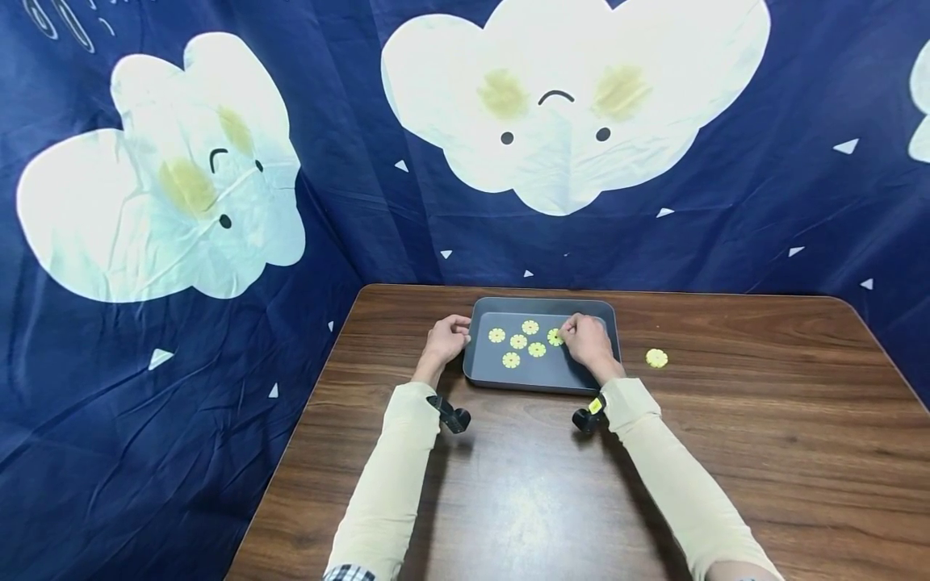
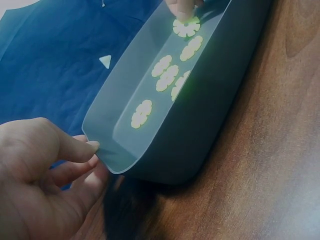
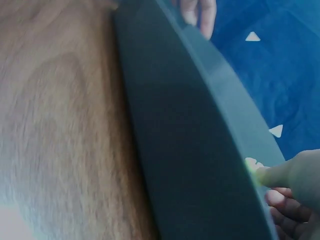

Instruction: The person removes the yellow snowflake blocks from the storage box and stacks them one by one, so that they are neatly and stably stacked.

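A dark grey rectangular tray (image 1: 541,381) lies on the table with several yellow flower-shaped pieces (image 1: 518,341) on its bottom. At the tray's left end, my left hand (image 1: 446,339) pinches the rim, thumb on top and fingers beneath, as the left wrist view shows. My right hand (image 1: 588,340) reaches over the tray's right part and pinches a yellow flower-shaped piece (image 2: 186,27) by its edge. In the right wrist view that same piece (image 3: 253,163) shows only partly behind the thumb. The tray's near wall hides the other pieces there.
One more yellow flower-shaped piece (image 1: 656,357) lies on the brown wooden table (image 1: 763,420), right of the tray. A blue curtain (image 1: 349,145) with white clouds hangs behind the table and along its left side. Each wrist wears a small black camera (image 1: 454,417).
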`<state>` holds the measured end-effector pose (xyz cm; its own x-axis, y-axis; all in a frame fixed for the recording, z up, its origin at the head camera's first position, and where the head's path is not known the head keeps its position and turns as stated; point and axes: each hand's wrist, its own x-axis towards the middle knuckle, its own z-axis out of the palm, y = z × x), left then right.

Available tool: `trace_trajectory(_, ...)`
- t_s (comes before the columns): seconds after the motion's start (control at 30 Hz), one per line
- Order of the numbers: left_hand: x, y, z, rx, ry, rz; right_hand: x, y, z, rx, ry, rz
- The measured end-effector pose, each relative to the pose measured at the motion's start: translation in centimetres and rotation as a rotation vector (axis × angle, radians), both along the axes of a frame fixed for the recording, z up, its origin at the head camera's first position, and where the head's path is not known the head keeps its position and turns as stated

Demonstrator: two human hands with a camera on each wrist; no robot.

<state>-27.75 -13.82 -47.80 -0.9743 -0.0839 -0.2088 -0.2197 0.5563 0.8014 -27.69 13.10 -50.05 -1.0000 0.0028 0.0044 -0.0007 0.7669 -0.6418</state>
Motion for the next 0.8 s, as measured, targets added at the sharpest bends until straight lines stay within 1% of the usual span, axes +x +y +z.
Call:
trace_trajectory(0.07,0.0,0.0,0.1,0.001,-0.002,-0.001,0.2,0.1,0.1,-0.065,0.004,-0.001)
trace_trajectory(0.13,0.0,0.0,0.1,-0.002,0.000,-0.002,0.3,0.3,0.2,-0.128,-0.013,-0.006)
trace_trajectory(0.47,0.1,0.0,0.1,0.001,0.004,-0.005,1.3,0.5,1.2,-0.343,-0.092,-0.062)
trace_trajectory(0.8,0.1,0.1,0.1,-0.001,0.010,0.002,2.0,1.2,2.2,-0.416,-0.081,-0.080)
